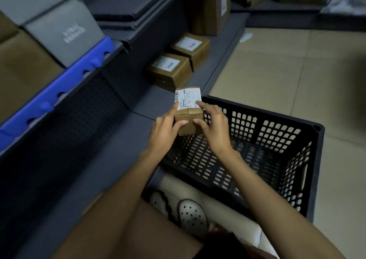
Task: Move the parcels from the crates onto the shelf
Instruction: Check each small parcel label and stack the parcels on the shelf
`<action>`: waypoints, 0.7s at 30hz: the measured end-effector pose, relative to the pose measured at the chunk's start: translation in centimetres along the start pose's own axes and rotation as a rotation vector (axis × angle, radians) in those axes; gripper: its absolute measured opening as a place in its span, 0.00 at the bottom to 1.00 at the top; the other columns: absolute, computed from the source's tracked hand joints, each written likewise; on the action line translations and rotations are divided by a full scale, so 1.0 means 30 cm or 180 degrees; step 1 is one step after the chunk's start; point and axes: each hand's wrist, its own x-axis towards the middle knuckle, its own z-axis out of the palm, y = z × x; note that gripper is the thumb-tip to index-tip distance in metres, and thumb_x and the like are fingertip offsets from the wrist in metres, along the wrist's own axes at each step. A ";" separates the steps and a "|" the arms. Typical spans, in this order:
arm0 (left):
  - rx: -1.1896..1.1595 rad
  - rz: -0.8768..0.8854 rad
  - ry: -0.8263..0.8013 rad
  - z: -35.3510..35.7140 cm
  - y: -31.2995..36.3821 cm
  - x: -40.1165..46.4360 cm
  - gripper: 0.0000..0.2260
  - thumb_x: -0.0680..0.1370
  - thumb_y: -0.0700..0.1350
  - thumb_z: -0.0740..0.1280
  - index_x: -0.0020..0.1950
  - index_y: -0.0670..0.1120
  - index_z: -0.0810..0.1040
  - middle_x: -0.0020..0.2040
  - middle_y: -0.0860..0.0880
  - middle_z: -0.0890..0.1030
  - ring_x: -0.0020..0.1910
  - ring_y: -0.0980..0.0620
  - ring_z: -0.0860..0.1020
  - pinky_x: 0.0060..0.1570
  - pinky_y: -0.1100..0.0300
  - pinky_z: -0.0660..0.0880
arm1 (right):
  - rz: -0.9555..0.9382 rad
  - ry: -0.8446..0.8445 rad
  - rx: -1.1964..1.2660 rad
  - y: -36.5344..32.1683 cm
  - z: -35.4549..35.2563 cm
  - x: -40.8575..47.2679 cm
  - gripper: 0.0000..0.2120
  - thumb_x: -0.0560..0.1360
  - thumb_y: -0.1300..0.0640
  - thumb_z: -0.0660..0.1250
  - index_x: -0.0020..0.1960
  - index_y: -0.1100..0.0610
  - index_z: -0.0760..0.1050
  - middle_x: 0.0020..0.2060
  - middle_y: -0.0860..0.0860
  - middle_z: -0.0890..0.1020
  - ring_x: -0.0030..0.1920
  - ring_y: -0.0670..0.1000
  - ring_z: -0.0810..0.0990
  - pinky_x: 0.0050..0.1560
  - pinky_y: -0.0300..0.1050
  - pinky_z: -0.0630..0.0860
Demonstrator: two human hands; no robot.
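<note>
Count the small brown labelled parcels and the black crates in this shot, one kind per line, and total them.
Small brown labelled parcels: 3 (held by both hands, nearer on bottom shelf, farther on shelf)
Black crates: 1
Total: 4

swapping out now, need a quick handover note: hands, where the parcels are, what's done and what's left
Left hand and right hand: both grip one small labelled parcel, held above the near edge of the bottom shelf and the crate's corner.
Done: two labelled parcels lie on the bottom shelf.
Black crate: no parcels visible in the part that shows.
Left: set the held parcel on the shelf, probably beside those two.
</note>
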 end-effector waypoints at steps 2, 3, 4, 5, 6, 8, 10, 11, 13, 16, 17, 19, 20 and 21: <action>0.0048 0.0111 0.0163 -0.085 0.021 -0.019 0.30 0.77 0.54 0.67 0.77 0.49 0.63 0.64 0.44 0.79 0.61 0.43 0.76 0.57 0.50 0.71 | -0.0179 0.0026 0.0028 -0.082 -0.018 -0.004 0.24 0.73 0.59 0.72 0.69 0.53 0.73 0.57 0.50 0.77 0.58 0.45 0.75 0.59 0.30 0.65; 0.0055 0.0164 0.0255 -0.124 0.030 -0.028 0.30 0.77 0.54 0.68 0.77 0.48 0.63 0.64 0.44 0.79 0.61 0.43 0.76 0.56 0.49 0.73 | -0.0268 0.0033 0.0032 -0.122 -0.027 -0.006 0.24 0.74 0.60 0.71 0.69 0.53 0.73 0.57 0.50 0.77 0.57 0.45 0.74 0.59 0.29 0.65; 0.0067 0.0185 0.0338 -0.165 0.042 -0.040 0.30 0.77 0.54 0.68 0.77 0.48 0.63 0.64 0.44 0.79 0.61 0.43 0.77 0.57 0.49 0.73 | -0.0356 0.0044 0.0045 -0.160 -0.035 -0.006 0.24 0.74 0.60 0.71 0.69 0.53 0.73 0.56 0.50 0.77 0.57 0.44 0.74 0.59 0.28 0.65; 0.0072 0.0200 0.0422 -0.202 0.052 -0.051 0.30 0.77 0.53 0.68 0.77 0.48 0.64 0.64 0.44 0.79 0.62 0.44 0.77 0.57 0.50 0.73 | -0.0435 0.0061 0.0059 -0.196 -0.044 -0.007 0.24 0.74 0.60 0.71 0.69 0.53 0.73 0.56 0.50 0.77 0.57 0.45 0.75 0.60 0.29 0.66; 0.0073 0.0217 0.0494 -0.237 0.064 -0.064 0.30 0.77 0.53 0.69 0.77 0.49 0.64 0.64 0.45 0.79 0.62 0.44 0.77 0.58 0.50 0.73 | -0.0502 0.0078 0.0077 -0.232 -0.054 -0.007 0.24 0.74 0.61 0.71 0.69 0.53 0.73 0.56 0.49 0.77 0.57 0.45 0.75 0.61 0.31 0.67; 0.0058 0.0266 0.0621 -0.304 0.089 -0.088 0.30 0.77 0.53 0.69 0.77 0.49 0.64 0.64 0.45 0.79 0.62 0.46 0.77 0.58 0.50 0.74 | -0.0602 0.0091 0.0137 -0.303 -0.076 -0.010 0.25 0.73 0.61 0.71 0.69 0.53 0.73 0.57 0.50 0.77 0.58 0.46 0.75 0.62 0.35 0.69; 0.0067 0.0310 0.0746 -0.369 0.119 -0.111 0.31 0.76 0.52 0.69 0.77 0.49 0.63 0.64 0.46 0.79 0.61 0.47 0.77 0.58 0.51 0.75 | -0.0670 0.0097 0.0192 -0.369 -0.098 -0.014 0.25 0.74 0.62 0.71 0.69 0.52 0.72 0.58 0.50 0.77 0.59 0.46 0.75 0.62 0.38 0.70; 0.0066 0.0323 0.0804 -0.399 0.134 -0.122 0.31 0.76 0.52 0.70 0.77 0.49 0.63 0.64 0.46 0.79 0.61 0.47 0.78 0.58 0.51 0.75 | -0.0714 0.0109 0.0220 -0.399 -0.109 -0.015 0.25 0.74 0.62 0.71 0.70 0.52 0.72 0.58 0.50 0.77 0.59 0.46 0.75 0.62 0.39 0.72; 0.0086 0.0360 0.0922 -0.461 0.164 -0.145 0.32 0.76 0.52 0.70 0.77 0.49 0.62 0.65 0.47 0.79 0.61 0.48 0.78 0.58 0.51 0.76 | -0.0822 0.0143 0.0300 -0.459 -0.128 -0.018 0.26 0.73 0.62 0.72 0.70 0.51 0.72 0.59 0.50 0.77 0.59 0.47 0.76 0.62 0.41 0.73; 0.0157 0.0403 0.1112 -0.559 0.206 -0.175 0.31 0.77 0.52 0.69 0.77 0.50 0.61 0.65 0.47 0.78 0.61 0.49 0.78 0.58 0.51 0.76 | -0.0980 0.0184 0.0484 -0.553 -0.161 -0.019 0.26 0.73 0.62 0.72 0.69 0.51 0.73 0.59 0.49 0.77 0.59 0.46 0.76 0.61 0.39 0.73; 0.0180 0.0425 0.1180 -0.592 0.219 -0.184 0.31 0.77 0.52 0.69 0.77 0.50 0.62 0.65 0.47 0.78 0.62 0.48 0.77 0.58 0.51 0.76 | -0.1046 0.0201 0.0532 -0.586 -0.173 -0.019 0.26 0.73 0.62 0.72 0.69 0.51 0.73 0.58 0.48 0.77 0.59 0.46 0.76 0.61 0.38 0.73; 0.0247 0.0446 0.1318 -0.658 0.243 -0.201 0.31 0.77 0.53 0.69 0.77 0.50 0.62 0.65 0.47 0.78 0.62 0.48 0.77 0.58 0.53 0.74 | -0.1220 0.0239 0.0610 -0.651 -0.195 -0.017 0.26 0.72 0.63 0.72 0.69 0.51 0.73 0.57 0.49 0.77 0.57 0.45 0.77 0.61 0.39 0.74; 0.0286 0.0452 0.1392 -0.692 0.256 -0.212 0.31 0.77 0.53 0.69 0.77 0.50 0.62 0.64 0.47 0.79 0.61 0.48 0.77 0.57 0.54 0.74 | -0.1301 0.0234 0.0675 -0.685 -0.204 -0.016 0.26 0.72 0.63 0.72 0.69 0.51 0.73 0.56 0.49 0.77 0.57 0.45 0.77 0.60 0.40 0.75; 0.0333 0.0466 0.1477 -0.725 0.268 -0.224 0.31 0.77 0.54 0.69 0.77 0.51 0.62 0.63 0.47 0.79 0.60 0.48 0.77 0.56 0.55 0.74 | -0.1368 0.0217 0.0737 -0.720 -0.214 -0.017 0.26 0.72 0.63 0.72 0.69 0.51 0.73 0.56 0.49 0.77 0.57 0.45 0.77 0.60 0.41 0.75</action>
